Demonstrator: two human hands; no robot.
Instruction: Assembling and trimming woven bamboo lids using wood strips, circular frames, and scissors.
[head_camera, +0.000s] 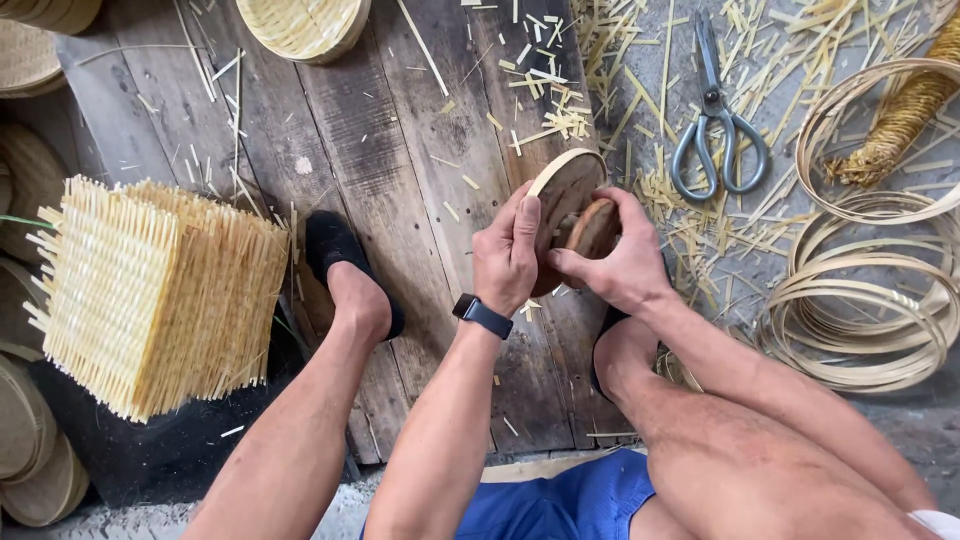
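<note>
light: soft, even daylight | shadows: faint, diffuse | glare: none | focus: sharp | edges: slight wide-angle bending

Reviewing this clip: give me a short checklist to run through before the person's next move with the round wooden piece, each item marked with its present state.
1. Left hand on the round wooden disc: ok, fingers wrap its near edge.
2. Right hand on the smaller wooden block: ok, thumb and fingers grip it against the disc.
3. Disc rimmed with a bamboo strip: ok, a pale band shows along its upper edge.
4. Block seated flush on the disc: cannot tell, hands hide the contact.
5. Scissors clear of the hands: ok, lying on the floor among bamboo offcuts.
6. Coiled bamboo strips within reach: ok, beside the right knee.
</note>
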